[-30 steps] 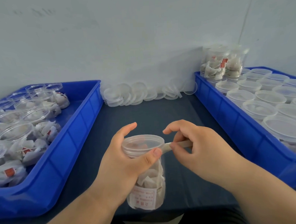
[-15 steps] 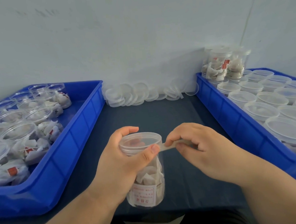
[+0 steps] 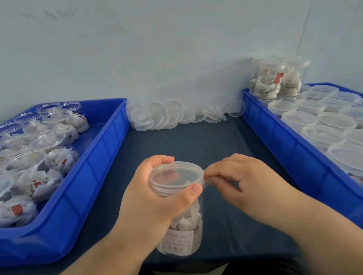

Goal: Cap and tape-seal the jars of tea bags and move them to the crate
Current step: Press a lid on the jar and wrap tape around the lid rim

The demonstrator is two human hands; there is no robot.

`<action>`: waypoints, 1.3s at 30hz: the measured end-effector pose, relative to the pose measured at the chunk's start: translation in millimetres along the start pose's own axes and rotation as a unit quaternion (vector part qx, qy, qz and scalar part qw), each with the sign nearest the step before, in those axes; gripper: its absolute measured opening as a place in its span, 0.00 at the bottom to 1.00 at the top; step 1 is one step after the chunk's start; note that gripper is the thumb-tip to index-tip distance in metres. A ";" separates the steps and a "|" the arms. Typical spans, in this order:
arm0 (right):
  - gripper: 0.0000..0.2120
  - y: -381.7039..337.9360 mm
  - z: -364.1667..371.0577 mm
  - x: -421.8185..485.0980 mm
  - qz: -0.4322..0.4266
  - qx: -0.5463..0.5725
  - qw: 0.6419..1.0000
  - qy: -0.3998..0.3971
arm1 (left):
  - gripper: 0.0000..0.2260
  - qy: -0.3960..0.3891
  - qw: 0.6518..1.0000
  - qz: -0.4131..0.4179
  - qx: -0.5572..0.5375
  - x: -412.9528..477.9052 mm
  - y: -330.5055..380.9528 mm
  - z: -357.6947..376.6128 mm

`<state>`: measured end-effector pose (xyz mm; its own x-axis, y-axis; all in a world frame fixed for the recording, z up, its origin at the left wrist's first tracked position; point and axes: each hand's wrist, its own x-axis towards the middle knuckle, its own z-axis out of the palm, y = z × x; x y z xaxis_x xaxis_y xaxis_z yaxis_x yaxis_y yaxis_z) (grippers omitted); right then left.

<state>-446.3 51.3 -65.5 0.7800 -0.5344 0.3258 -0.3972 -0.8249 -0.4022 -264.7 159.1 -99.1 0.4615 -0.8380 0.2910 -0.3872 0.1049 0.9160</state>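
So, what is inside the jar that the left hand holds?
White tea bags fill the jar, seen through its clear wall and lid. The left hand and the paper label cover part of them, so their number cannot be told.

My left hand (image 3: 150,204) is gripping the capped jar (image 3: 181,232) just under its lid (image 3: 176,176), thumb lying on the rim. My right hand (image 3: 246,186) is pinching a strip of tape (image 3: 207,183) at the lid's right edge. The left crate (image 3: 90,184) is holding open jars, the right crate (image 3: 282,149) capped ones. Loose lids (image 3: 175,116) are lying by the wall.
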 end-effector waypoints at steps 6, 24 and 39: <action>0.08 5.2 11.8 -2.9 -0.018 -0.008 0.993 0.119 | 0.27 -0.006 1.000 0.011 -0.022 -3.4 -0.9 1.5; 0.15 90.1 48.3 64.1 0.246 0.009 0.969 0.027 | 0.26 -0.121 0.973 0.062 -0.188 20.6 22.7 -23.7; 0.21 -15.4 6.8 25.0 0.059 0.297 0.946 0.111 | 0.34 -0.060 0.947 -0.104 -0.299 25.5 14.5 -16.5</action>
<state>-417.3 51.9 -57.0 0.5994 -0.6969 0.3938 -0.0816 -0.5426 -0.8360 -245.4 148.1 -73.8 0.3708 -0.9247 0.0860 0.2393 0.1846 0.9532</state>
